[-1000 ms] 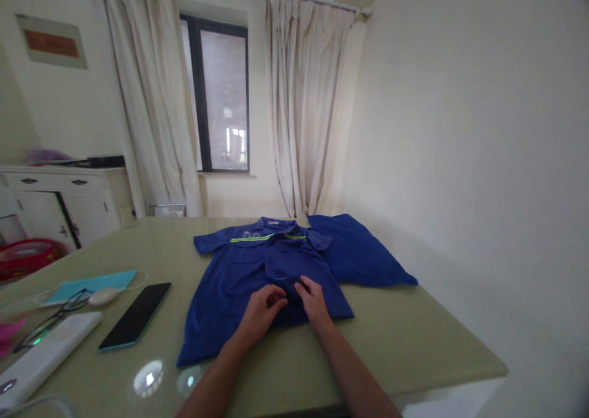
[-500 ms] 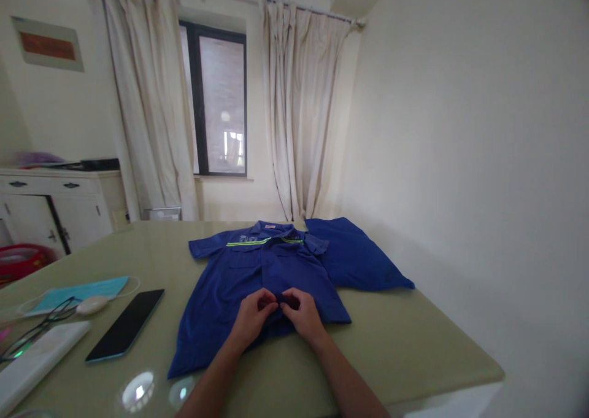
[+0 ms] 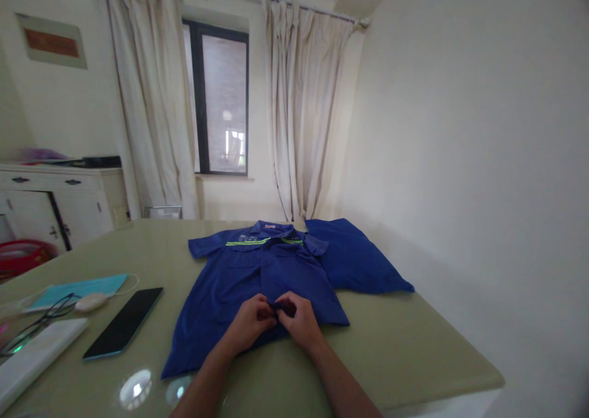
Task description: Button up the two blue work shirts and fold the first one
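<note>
A blue short-sleeved work shirt [image 3: 234, 277] with a yellow-green stripe across its chest lies front up on the table, collar away from me. Along its front opening, near the hem, my left hand [image 3: 254, 323] pinches the cloth between bent fingers and thumb. Close against it, my right hand [image 3: 299, 321] grips the other side of the same opening, its thumb and fingertips nearly meeting the left ones. Whether a button lies between the fingertips is too small to make out. Behind the shirt's right sleeve rests a folded piece of blue cloth [image 3: 359, 255].
On the pale green table [image 3: 396, 350], to my left, lie a black phone [image 3: 124, 323], a light blue face mask [image 3: 83, 288], a white mouse [image 3: 91, 302], a pair of glasses [image 3: 59, 307] and a long white object [image 3: 39, 356]. A wall [image 3: 460, 160] stands along the right side.
Both hands have shifted slightly toward me, still pinching the shirt's front. The right fingers have moved a little left over the cloth, and the lower shirt has shifted slightly with them.
</note>
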A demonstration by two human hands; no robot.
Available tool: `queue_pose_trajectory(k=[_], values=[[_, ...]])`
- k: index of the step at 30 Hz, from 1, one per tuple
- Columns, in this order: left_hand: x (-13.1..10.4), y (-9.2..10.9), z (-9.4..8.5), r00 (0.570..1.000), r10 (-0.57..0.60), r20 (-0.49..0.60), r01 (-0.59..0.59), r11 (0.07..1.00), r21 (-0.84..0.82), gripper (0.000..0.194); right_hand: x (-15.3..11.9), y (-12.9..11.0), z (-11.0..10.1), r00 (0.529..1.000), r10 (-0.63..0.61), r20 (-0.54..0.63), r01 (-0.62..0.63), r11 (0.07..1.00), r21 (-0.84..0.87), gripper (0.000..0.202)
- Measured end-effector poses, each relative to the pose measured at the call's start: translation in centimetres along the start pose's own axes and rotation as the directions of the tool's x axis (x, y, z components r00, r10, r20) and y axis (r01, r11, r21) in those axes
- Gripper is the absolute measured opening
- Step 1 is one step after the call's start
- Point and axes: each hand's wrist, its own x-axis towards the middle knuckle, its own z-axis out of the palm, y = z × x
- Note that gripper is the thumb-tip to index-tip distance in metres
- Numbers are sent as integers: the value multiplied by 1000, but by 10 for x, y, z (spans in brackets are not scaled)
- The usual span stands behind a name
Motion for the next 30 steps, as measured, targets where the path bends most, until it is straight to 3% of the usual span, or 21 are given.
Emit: queue_pose_trajectory(k=[5, 17, 20, 25, 30], values=[[-3, 5, 4, 992, 59, -107, -54, 997, 46, 9, 0, 3, 2, 999, -19, -29, 16, 994, -108, 11], [-6, 5, 9, 974, 127, -186, -92, 978, 189, 12, -2, 3, 4, 999, -7, -48, -2, 981, -194, 5], [-6, 2, 10, 968, 145, -204, -107, 977, 186, 14, -2, 3, 3, 999, -4, -37, -2, 987, -160, 10], [-6, 0, 9, 965, 142, -219, -108, 981, 161, 14, -1, 7, 1, 999, 44, -28, -44, 999, -14, 45], [-5, 1, 7, 972, 133, -195, -107, 984, 140, 15, 2, 10, 1, 994, 107, -5, -105, 983, 147, 42]])
